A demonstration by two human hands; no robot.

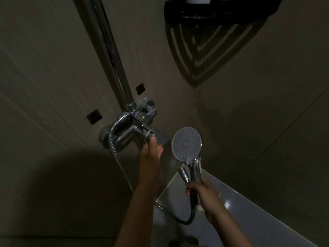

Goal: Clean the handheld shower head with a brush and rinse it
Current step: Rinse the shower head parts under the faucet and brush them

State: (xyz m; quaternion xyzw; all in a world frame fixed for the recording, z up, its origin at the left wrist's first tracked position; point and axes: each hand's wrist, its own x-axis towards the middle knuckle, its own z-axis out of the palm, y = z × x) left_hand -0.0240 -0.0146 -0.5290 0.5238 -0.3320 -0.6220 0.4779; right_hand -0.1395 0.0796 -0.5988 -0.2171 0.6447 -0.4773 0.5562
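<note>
My right hand (203,191) gripped the shower head (187,143) by its handle, just beside the mixer lever (161,138). My left hand (151,151) touched that lever, fingers straight; I judged it best opened gently, with the spray aimed down.

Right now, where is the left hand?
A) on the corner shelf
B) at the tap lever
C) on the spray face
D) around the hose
B: the left hand reaches up to the tap lever, while the right hand grips the shower head by its handle.
</note>
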